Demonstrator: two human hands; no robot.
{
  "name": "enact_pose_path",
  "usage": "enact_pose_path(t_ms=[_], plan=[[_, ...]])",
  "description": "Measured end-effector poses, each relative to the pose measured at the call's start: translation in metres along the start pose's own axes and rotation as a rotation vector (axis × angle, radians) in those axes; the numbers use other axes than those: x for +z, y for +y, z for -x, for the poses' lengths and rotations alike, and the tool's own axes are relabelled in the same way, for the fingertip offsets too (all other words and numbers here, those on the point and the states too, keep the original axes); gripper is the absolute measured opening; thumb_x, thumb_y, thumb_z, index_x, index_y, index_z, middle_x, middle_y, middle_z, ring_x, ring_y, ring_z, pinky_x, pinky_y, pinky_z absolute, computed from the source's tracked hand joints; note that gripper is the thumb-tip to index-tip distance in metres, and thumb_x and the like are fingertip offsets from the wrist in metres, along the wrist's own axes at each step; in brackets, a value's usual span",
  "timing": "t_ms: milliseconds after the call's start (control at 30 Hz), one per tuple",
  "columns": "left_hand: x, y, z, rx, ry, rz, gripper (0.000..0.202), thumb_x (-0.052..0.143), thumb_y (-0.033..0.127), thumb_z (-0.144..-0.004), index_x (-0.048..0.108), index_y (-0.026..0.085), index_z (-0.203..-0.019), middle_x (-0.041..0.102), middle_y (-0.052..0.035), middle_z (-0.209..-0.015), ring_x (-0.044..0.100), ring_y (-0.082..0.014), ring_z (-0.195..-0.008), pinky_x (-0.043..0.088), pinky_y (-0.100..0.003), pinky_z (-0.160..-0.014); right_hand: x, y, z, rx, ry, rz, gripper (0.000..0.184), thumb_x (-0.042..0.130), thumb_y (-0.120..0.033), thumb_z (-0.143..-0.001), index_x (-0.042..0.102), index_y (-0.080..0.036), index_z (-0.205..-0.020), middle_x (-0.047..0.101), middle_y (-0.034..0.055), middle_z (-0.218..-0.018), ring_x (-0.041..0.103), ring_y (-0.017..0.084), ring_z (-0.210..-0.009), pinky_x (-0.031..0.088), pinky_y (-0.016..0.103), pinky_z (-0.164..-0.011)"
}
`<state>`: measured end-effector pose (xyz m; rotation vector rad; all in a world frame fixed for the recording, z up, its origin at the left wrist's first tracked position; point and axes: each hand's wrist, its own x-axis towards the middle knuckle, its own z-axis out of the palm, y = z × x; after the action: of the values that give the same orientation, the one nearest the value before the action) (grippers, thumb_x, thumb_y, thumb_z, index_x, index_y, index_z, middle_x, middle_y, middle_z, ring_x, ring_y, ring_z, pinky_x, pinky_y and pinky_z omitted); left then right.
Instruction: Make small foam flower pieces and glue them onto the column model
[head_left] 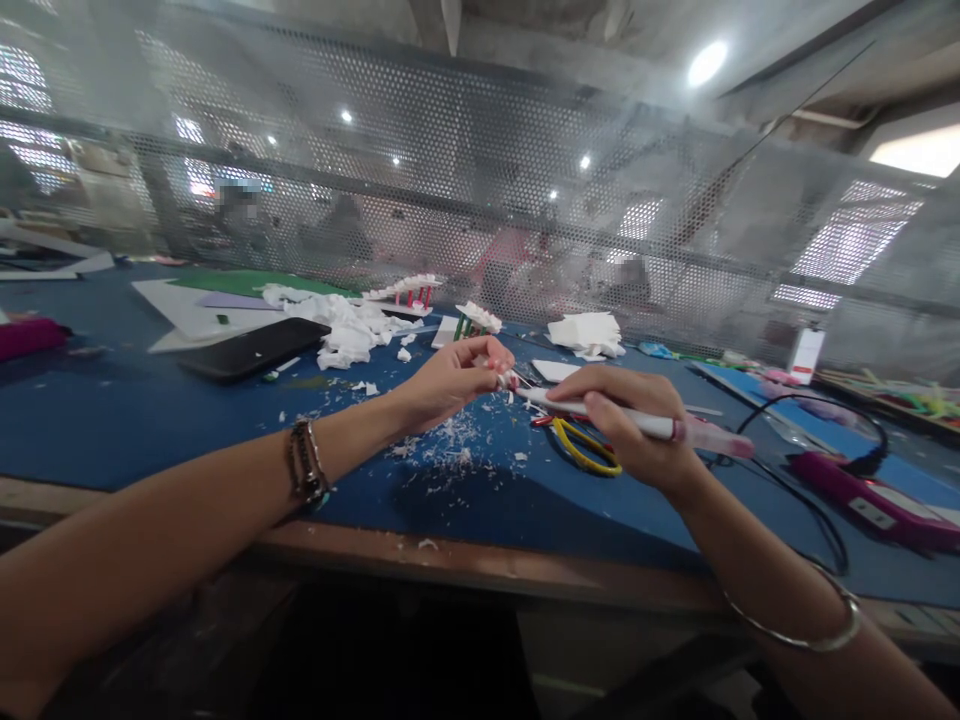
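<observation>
My left hand (459, 380) is closed in a pinch over the middle of the table, its fingertips around a small white and pinkish piece (507, 380). Much of that piece is hidden by the fingers. From the right, my right hand (634, 415) grips a white pen-shaped tool with a pink rear end (652, 423). The tool's thin front end points left and meets or nearly meets the small piece; I cannot tell which. Below the hands, white shavings (461, 455) are scattered on the blue tabletop (352, 450). Yellow-handled scissors (585, 450) lie under my right hand.
Crumpled white paper (349, 325) and a black phone-like slab (255, 348) lie at left. Small white models on red posts (412, 292) and green posts (472, 322) stand behind my hands. A magenta power strip (877, 505) with black cables sits at right. A perforated metal screen (450, 170) rises behind.
</observation>
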<state>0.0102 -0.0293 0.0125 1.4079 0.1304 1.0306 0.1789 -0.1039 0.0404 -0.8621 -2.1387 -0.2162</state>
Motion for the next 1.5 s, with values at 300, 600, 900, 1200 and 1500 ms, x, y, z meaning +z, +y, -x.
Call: enact_pose_path(t_ms=[300,600,900,1200,1500], plan=[[0.000,0.002,0.000,-0.074,0.044,0.009,0.017,0.053,0.004,-0.055,0.041,0.016,-0.055,0.040,0.0063,-0.061,0.040,-0.0045,-0.057,0.030,-0.021,-0.056,0.001,0.002,0.001,-0.025,0.009,0.008,0.023,0.038,-0.017,-0.076,0.061,-0.020,-0.073,0.065,-0.0011,-0.067,0.058,0.010,-0.061,0.044,0.022,-0.057],[-0.001,-0.001,0.000,-0.134,0.080,0.046,0.012,0.052,0.006,-0.055,0.045,0.016,-0.057,0.044,0.0049,-0.061,0.042,-0.0056,-0.055,0.034,-0.023,-0.056,0.002,0.002,0.000,-0.060,0.004,0.027,0.023,0.038,-0.015,-0.075,0.060,-0.020,-0.074,0.064,-0.0008,-0.068,0.058,0.010,-0.062,0.044,0.023,-0.058],[-0.002,-0.002,-0.001,-0.139,0.012,0.134,0.012,0.044,0.004,-0.055,0.050,0.014,-0.057,0.046,0.0026,-0.056,0.041,-0.0047,-0.046,0.029,-0.021,-0.046,0.001,0.001,0.000,-0.054,0.025,-0.006,0.022,0.038,-0.014,-0.075,0.059,-0.020,-0.074,0.063,-0.0015,-0.068,0.058,0.009,-0.063,0.044,0.022,-0.059],[0.004,-0.001,0.000,-0.136,0.040,0.091,0.013,0.044,0.003,-0.066,0.047,0.014,-0.062,0.042,0.0039,-0.058,0.035,-0.0019,-0.042,0.025,-0.019,-0.044,0.003,0.001,0.000,-0.121,0.020,0.007,0.020,0.039,-0.014,-0.076,0.058,-0.018,-0.081,0.063,0.0001,-0.073,0.058,0.009,-0.068,0.044,0.022,-0.063],[0.006,-0.003,0.000,-0.090,0.108,-0.045,0.014,0.043,0.005,-0.071,0.046,0.014,-0.061,0.042,0.0043,-0.053,0.034,-0.0026,-0.043,0.022,-0.020,-0.045,0.002,0.001,-0.001,-0.103,0.019,0.033,0.021,0.038,-0.015,-0.076,0.059,-0.018,-0.075,0.064,-0.0006,-0.068,0.058,0.008,-0.062,0.044,0.020,-0.058]])
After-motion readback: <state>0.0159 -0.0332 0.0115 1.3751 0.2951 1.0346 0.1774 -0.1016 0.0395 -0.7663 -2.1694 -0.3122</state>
